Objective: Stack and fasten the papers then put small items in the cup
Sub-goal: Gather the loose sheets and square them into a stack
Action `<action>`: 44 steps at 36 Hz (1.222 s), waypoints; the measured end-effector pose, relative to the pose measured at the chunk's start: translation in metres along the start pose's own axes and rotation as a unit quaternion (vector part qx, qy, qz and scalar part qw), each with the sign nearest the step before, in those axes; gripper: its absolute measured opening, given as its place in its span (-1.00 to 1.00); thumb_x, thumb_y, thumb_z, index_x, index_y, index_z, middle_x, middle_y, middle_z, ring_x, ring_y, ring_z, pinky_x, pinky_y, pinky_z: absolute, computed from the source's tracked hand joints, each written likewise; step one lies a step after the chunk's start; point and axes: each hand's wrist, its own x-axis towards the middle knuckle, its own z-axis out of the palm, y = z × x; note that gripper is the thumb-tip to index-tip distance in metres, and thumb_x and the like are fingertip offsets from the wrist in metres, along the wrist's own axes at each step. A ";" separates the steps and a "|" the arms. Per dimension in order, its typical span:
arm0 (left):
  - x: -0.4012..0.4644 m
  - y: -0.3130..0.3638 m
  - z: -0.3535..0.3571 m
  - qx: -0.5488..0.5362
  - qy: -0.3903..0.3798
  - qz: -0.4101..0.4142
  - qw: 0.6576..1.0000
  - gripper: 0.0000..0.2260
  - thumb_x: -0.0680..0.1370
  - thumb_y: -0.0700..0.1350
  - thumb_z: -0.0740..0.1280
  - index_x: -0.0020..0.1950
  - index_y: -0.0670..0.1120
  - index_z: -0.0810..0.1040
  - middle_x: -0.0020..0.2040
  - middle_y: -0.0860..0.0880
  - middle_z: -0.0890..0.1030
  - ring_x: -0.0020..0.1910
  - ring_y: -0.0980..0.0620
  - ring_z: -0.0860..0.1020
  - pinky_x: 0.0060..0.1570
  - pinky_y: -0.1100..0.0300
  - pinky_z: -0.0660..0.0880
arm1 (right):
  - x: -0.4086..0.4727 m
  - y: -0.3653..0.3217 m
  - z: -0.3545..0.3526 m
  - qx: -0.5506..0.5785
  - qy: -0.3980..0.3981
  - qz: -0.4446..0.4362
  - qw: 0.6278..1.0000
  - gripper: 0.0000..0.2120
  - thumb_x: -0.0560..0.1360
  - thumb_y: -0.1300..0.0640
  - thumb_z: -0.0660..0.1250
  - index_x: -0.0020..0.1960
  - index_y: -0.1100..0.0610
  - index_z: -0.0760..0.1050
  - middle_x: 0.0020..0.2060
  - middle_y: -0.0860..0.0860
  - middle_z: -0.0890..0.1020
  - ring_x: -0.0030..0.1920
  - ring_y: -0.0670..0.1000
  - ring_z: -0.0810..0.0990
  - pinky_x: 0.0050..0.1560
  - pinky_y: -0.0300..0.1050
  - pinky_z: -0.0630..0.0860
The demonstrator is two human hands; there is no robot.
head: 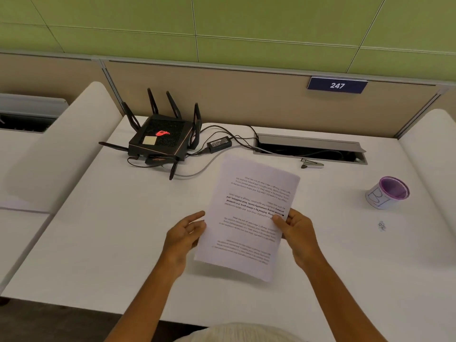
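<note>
A stack of printed papers (pixel 249 213) is held a little above the white desk (pixel 111 243), its text upside down to me. My right hand (pixel 296 233) grips the stack's right edge, thumb on top. My left hand (pixel 185 233) rests against the left edge with fingers curled, touching the paper. A small metal stapler (pixel 312 164) lies beyond the papers near the cable slot. The purple-rimmed white cup (pixel 387 192) stands at the right. A small cluster of clips (pixel 382 225) lies on the desk in front of the cup.
A black router (pixel 160 138) with antennas and its power brick (pixel 219 143) sit at the back left, cables running into the open cable tray (pixel 308 149). White side partitions (pixel 61 149) flank the desk; a beige back panel carries a sign, 247.
</note>
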 end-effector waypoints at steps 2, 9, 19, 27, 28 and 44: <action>0.003 0.013 0.005 0.047 -0.032 0.023 0.998 -0.66 0.62 -0.11 0.49 0.39 0.05 0.62 0.17 -0.01 0.78 0.20 -0.07 0.73 0.09 0.07 0.69 | 0.000 -0.005 -0.002 -0.012 -0.003 -0.014 1.000 -0.78 0.62 0.22 0.41 0.23 0.03 0.65 0.07 -0.05 0.78 0.04 0.03 0.78 0.09 0.11 0.73; 0.010 0.053 0.040 0.078 -0.047 0.100 0.991 -0.69 0.56 -0.10 0.55 0.29 0.00 0.66 0.15 0.05 0.78 0.10 -0.01 0.76 0.13 0.02 0.71 | -0.009 -0.021 -0.002 -0.020 -0.009 -0.088 0.996 -0.77 0.64 0.24 0.39 0.20 -0.03 0.66 0.02 -0.16 0.78 0.02 -0.09 0.76 -0.11 -0.24 0.68; 0.002 0.042 0.054 0.062 -0.024 0.148 0.987 -0.78 0.57 -0.14 0.54 0.19 0.08 0.70 0.07 0.12 0.79 0.04 0.05 0.76 0.00 0.19 0.71 | -0.017 -0.009 -0.005 -0.041 0.032 -0.171 0.984 -0.72 0.66 0.23 0.35 0.20 -0.13 0.64 0.04 -0.24 0.75 0.06 -0.14 0.71 0.03 -0.33 0.64; 0.001 0.005 0.059 0.097 -0.025 0.121 0.988 -0.75 0.57 -0.17 0.54 0.16 0.11 0.67 0.05 0.19 0.75 0.08 0.12 0.72 -0.05 0.36 0.64 | -0.007 0.034 -0.002 -0.040 0.053 -0.084 0.994 -0.83 0.64 0.20 0.39 0.18 0.03 0.68 0.04 -0.13 0.77 0.11 -0.02 0.73 0.18 -0.07 0.68; 0.001 0.005 0.060 0.101 -0.024 0.124 0.987 -0.76 0.57 -0.16 0.54 0.17 0.11 0.66 0.05 0.18 0.75 0.06 0.14 0.72 -0.06 0.36 0.64 | -0.007 0.033 -0.003 -0.038 0.057 -0.086 0.994 -0.83 0.64 0.21 0.39 0.18 0.05 0.68 0.04 -0.13 0.77 0.10 -0.02 0.73 0.16 -0.09 0.68; 0.006 -0.001 0.057 0.146 -0.013 0.128 0.981 -0.86 0.59 -0.12 0.52 0.07 0.11 0.68 -0.03 0.23 0.73 -0.11 0.29 0.71 -0.14 0.38 0.63 | -0.011 0.030 -0.005 -0.054 0.030 -0.072 0.996 -0.75 0.60 0.20 0.45 0.24 -0.03 0.65 0.10 -0.10 0.76 0.13 -0.01 0.73 0.20 0.01 0.69</action>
